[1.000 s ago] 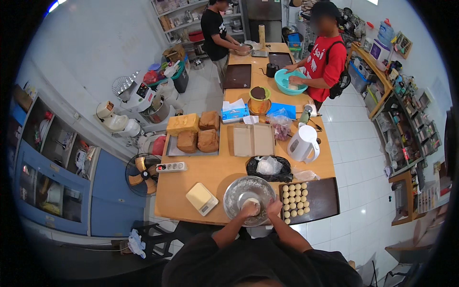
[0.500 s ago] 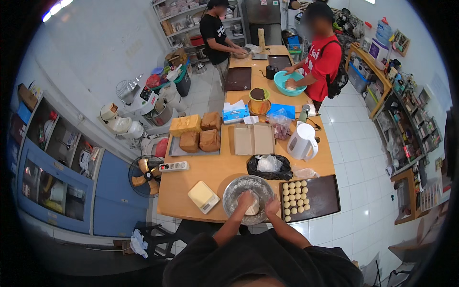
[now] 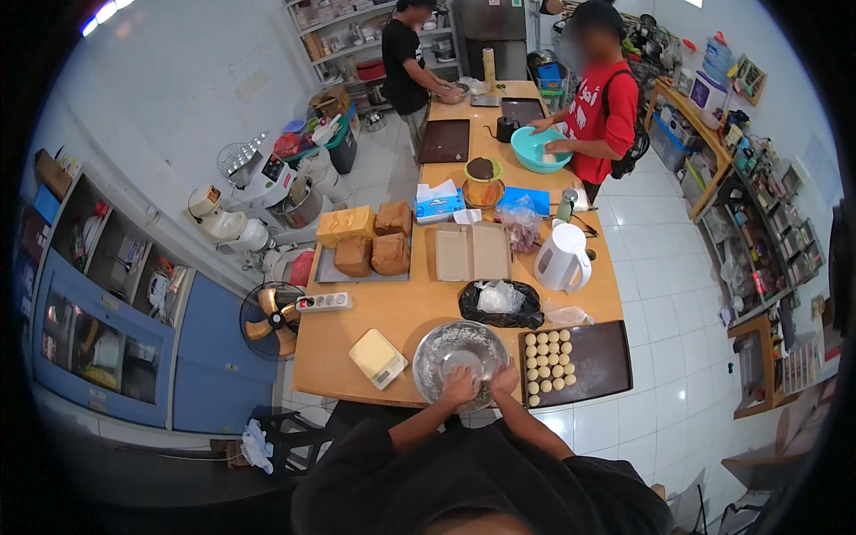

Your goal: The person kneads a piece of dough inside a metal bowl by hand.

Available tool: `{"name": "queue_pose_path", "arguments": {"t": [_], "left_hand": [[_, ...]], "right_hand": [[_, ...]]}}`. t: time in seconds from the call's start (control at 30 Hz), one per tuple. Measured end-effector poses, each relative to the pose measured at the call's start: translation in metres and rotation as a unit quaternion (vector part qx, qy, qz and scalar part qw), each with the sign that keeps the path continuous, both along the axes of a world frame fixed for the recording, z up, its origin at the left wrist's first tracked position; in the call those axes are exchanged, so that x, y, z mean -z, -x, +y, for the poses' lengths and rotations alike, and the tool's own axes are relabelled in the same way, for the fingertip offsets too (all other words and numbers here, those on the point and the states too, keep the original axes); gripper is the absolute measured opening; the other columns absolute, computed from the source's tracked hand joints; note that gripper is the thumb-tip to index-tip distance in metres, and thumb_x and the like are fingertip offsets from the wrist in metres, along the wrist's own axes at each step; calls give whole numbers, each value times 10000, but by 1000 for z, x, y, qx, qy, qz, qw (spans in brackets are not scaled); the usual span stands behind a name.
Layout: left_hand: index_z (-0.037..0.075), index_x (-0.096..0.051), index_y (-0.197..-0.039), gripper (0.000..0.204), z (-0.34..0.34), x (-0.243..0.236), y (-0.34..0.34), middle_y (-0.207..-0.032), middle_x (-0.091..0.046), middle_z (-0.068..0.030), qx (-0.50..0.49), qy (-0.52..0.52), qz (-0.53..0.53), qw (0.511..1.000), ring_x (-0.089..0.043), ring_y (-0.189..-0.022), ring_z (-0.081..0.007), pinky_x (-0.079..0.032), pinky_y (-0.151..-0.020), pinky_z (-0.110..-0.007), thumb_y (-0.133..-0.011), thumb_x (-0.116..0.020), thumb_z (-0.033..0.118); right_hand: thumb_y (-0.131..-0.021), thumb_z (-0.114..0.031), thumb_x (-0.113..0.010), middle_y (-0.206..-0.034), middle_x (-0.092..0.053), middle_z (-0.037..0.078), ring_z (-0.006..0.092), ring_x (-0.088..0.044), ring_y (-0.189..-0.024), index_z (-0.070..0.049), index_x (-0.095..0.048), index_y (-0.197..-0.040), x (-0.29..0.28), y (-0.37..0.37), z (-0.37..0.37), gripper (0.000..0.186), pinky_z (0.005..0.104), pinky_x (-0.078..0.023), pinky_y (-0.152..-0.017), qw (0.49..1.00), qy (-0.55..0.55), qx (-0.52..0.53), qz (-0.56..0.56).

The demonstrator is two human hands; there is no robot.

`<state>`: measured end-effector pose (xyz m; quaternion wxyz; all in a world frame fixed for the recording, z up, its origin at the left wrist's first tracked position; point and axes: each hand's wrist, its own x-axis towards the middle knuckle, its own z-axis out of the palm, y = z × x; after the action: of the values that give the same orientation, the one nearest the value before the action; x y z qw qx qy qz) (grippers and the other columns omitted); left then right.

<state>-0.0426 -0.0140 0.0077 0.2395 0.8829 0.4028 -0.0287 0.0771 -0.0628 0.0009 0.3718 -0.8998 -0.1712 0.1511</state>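
Note:
A floury metal bowl (image 3: 431, 357) stands at the near edge of the table. Inside its near half my left hand (image 3: 460, 385) bears down on a lump of dough, fingers curled over it; the hand hides most of the lump. My right hand (image 3: 505, 381) is closed on the bowl's right rim. Just right of the bowl, a dark baking tray (image 3: 597, 361) carries rows of small round dough balls (image 3: 546, 361) on its left part. To the left lies a pale kitchen scale (image 3: 378, 358).
Behind the bowl are a black plastic bag (image 3: 526, 314), an open cardboard box (image 3: 473, 254) and a white kettle (image 3: 562, 259). Brown loaves (image 3: 390, 254) sit on a tray at left, near a power strip (image 3: 324, 302). Two people work farther along, one at a turquoise bowl (image 3: 530, 147).
My left hand has drawn nearer to me within the bowl, and the dough that showed beside it is now mostly covered. My right hand stays at the rim.

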Motion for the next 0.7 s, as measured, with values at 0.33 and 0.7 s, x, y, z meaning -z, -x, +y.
{"name": "queue_pose_path", "arguments": {"t": [0.33, 0.7], "left_hand": [[-11, -688, -927, 653, 1, 42, 29, -886, -677, -230, -53, 122, 34, 991, -664, -866, -391, -512, -799, -509, -888, -443, 593], [-24, -697, -864, 891, 36, 71, 4, -621, -603, -156, -196, 619, 78, 757, -561, -478, -260, -472, -487, -412, -907, -188, 707]], "right_hand": [[-848, -82, -586, -878, -638, 278, 457, -614, -861, 11, -572, -1203, 3, -1, 2, 367, 505, -465, -754, 999, -2, -32, -22], [-870, -155, -586, -830, -629, 297, 467, -615, -814, 41, -602, -1116, 9, -8, 0, 315, 502, -476, -720, 999, -3, -31, 5]]}}
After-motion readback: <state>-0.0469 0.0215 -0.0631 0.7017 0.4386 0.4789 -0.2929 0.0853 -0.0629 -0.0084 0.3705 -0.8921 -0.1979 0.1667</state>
